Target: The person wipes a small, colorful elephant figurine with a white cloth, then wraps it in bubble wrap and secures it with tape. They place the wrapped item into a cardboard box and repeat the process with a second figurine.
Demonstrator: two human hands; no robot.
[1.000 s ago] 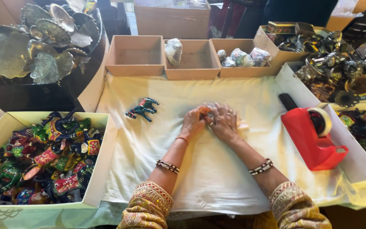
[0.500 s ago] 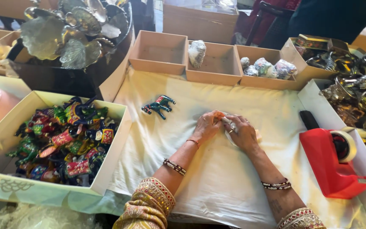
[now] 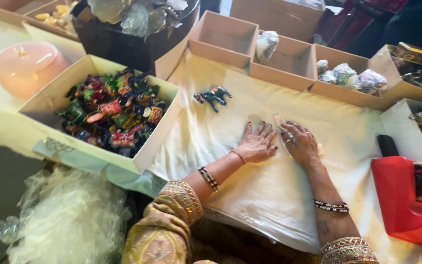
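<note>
My left hand (image 3: 258, 142) lies flat on the white cloth (image 3: 264, 195), fingers spread, its tips on a thin clear sheet (image 3: 254, 120). Beside it, my right hand (image 3: 301, 143) curls down over a small piece in clear wrap (image 3: 283, 128); a cream bit (image 3: 320, 147) shows at the hand's right edge. What the piece is stays hidden under the fingers. A small painted animal figurine (image 3: 213, 96), dark green and blue, lies on the cloth to the upper left of my left hand.
A cream box (image 3: 159, 134) full of painted figurines stands at left. Three shallow brown trays (image 3: 221, 53) line the far edge, two holding wrapped bundles (image 3: 348, 76). A red tape dispenser (image 3: 399, 195) sits at right. Crumpled clear plastic (image 3: 64, 215) and a pink lidded pot (image 3: 25, 63) are left.
My left hand has let go of the piece and now lies flat with fingers spread. The view has swung left and down, showing the plastic pile and pink pot.
</note>
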